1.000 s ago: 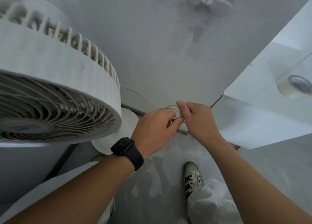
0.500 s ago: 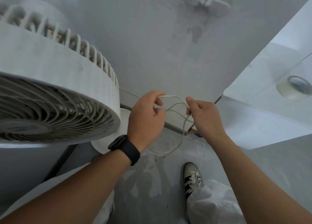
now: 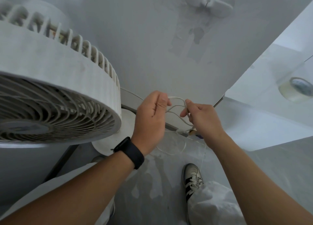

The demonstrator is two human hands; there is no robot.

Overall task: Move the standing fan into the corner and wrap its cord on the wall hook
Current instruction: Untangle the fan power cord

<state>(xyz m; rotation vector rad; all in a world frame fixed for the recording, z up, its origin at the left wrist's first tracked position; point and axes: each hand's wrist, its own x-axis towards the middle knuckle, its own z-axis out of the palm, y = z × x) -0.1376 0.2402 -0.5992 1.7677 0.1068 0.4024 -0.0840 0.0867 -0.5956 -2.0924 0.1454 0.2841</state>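
Both hands [image 3: 176, 116] pinch cord [image 3: 176, 98] loops | fan [image 3: 55, 95] left | hook [image 3: 209, 2] blurred, apparently bare

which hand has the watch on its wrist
The left hand, the one nearer the fan, has a black watch on its wrist. The right hand has a bare wrist. Both pinch the white cord.
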